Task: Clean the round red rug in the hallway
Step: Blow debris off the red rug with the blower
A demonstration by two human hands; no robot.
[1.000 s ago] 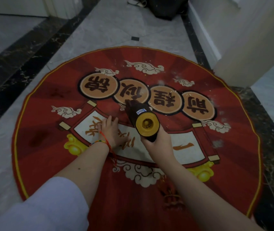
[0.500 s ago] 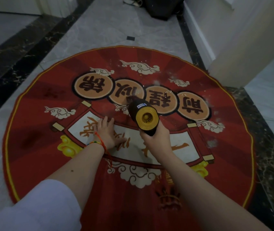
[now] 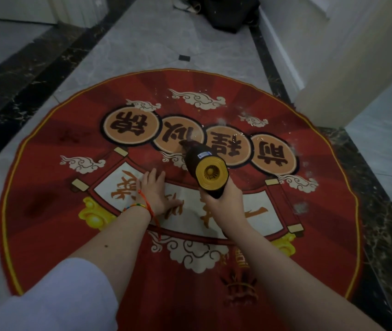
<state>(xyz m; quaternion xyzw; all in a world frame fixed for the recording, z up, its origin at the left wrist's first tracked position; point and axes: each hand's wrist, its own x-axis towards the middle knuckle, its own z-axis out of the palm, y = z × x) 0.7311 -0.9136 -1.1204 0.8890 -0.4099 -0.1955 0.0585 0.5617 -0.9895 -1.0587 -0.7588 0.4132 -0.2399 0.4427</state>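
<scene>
While her flat left hand [image 3: 155, 193] pinned the round red rug [image 3: 54, 187] steady, her right hand [image 3: 226, 204] clamped the black-and-yellow handheld vacuum [image 3: 204, 168], nozzle down.

Dim, flat indoor light, brightest on the pale wall [image 3: 347, 56] at two o'clock; no hard shadows or glare, wide-angle bowing at edges, sleeve [image 3: 46, 299] at seven o'clock soft.

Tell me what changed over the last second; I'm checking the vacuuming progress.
Little changed. The right hand and its handheld vacuum shifted slightly right over the rug, nozzle at the round medallions. The left hand stays flat on the white scroll; the grip on the vacuum is unchanged. The view drifted slightly.
</scene>
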